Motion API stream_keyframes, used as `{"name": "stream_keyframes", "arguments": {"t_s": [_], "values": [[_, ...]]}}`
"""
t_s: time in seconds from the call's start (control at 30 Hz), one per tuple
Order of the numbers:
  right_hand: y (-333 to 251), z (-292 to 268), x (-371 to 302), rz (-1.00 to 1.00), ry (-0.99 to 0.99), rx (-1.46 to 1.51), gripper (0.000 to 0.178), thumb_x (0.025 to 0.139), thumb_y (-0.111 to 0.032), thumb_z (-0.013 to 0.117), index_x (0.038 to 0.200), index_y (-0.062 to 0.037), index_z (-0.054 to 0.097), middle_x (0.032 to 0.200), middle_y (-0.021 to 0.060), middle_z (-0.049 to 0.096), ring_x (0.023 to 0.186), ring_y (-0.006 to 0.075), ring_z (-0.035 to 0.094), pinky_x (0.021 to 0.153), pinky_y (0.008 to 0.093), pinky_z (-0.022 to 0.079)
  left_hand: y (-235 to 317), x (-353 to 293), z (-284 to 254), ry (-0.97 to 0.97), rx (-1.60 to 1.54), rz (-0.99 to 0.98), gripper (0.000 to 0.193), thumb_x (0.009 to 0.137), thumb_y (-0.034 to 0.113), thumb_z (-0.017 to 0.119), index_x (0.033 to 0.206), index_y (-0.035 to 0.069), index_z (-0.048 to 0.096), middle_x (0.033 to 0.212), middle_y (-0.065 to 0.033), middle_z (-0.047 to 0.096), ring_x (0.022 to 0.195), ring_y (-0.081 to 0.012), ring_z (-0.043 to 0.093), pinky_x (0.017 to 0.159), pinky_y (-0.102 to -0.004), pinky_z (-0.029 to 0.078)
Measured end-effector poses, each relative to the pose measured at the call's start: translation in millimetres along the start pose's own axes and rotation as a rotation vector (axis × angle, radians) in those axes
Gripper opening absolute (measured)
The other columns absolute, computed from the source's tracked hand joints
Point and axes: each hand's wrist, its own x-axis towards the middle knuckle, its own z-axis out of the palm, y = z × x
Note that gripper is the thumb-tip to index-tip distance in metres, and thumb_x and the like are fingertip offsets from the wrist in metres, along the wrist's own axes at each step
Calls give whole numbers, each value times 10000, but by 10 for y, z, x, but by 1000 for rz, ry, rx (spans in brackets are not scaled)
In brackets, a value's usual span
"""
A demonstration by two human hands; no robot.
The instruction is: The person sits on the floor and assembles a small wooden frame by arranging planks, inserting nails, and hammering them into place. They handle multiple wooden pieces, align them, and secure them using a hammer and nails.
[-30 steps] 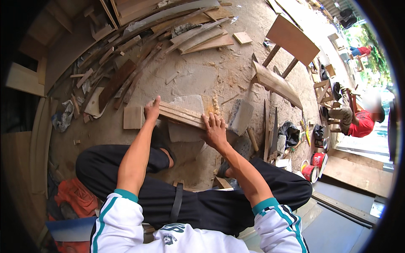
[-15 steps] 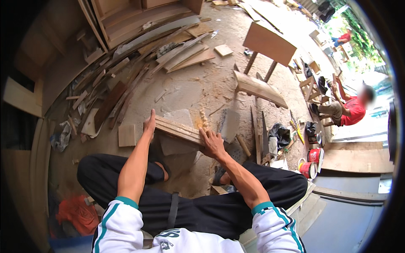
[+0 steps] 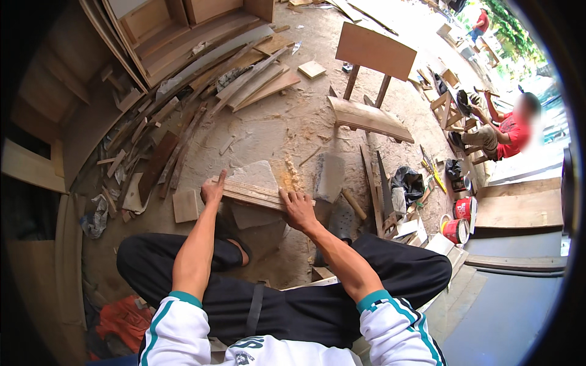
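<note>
Between my two hands I hold a stack of thin wooden strips (image 3: 253, 194), its layered edges facing up, over the dusty floor in front of my knees. My left hand (image 3: 213, 190) grips its left end with the thumb raised along the side. Fingers of my right hand (image 3: 298, 209) wrap over the strips near the right end, and a short bit sticks out past them. Under and behind the wood lies a pale flat slab (image 3: 255, 173). A grey block (image 3: 330, 177) rests on the floor to the right, with a wooden-handled tool (image 3: 354, 204) beside it.
Scrap boards (image 3: 256, 85) pile up at the far left beside a wooden cabinet (image 3: 159, 36). Ahead stands a low wooden stand (image 3: 372, 122) with an upright panel. A saw (image 3: 386, 183), a black bag (image 3: 408, 183) and paint cans (image 3: 455, 230) lie right. A person in red (image 3: 513, 131) sits beyond.
The wooden strips have tilted closer to level, and both hands have shifted slightly to the left, the left one also lower. The seated person's arms have moved, and a hammer-like tool now shows there.
</note>
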Motion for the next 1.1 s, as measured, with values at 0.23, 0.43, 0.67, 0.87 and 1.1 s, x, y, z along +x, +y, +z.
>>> {"name": "stream_keyframes", "arguments": {"t_s": [0.23,0.43,0.67,0.87,1.1], "values": [[-55,-149,-45,49,76,41,813,829,-420,666,1488,-101,314,1297,149,498,1269,291,433,1055,508,281,-119,-61,36,125,69,-41,651,712,623,716,938,13,730,940,-209,710,935,-401,666,830,-468,502],[34,174,-123,820,261,650,889,885,-597,566,1488,-19,261,1444,274,392,1357,399,376,1119,477,276,-154,15,152,193,45,-57,609,725,589,713,940,19,728,947,-205,710,937,-394,667,819,-470,505],[128,94,-20,1139,76,961,839,902,-569,533,1440,38,319,1340,322,505,1264,439,488,1060,432,371,45,-87,-29,85,90,-81,645,724,641,693,927,32,749,945,-217,710,917,-391,672,790,-472,505],[142,64,61,1134,-102,912,633,926,-532,524,1031,83,633,1047,265,658,988,376,625,867,433,450,2,-121,-115,111,82,-42,751,703,756,640,901,40,756,925,-214,712,906,-392,675,779,-474,503],[318,459,-99,1071,114,965,602,920,-516,536,761,61,602,739,174,621,686,285,556,690,435,422,-52,-94,-27,31,108,-59,779,763,774,564,903,32,752,927,-225,707,927,-403,663,791,-477,499]]}}
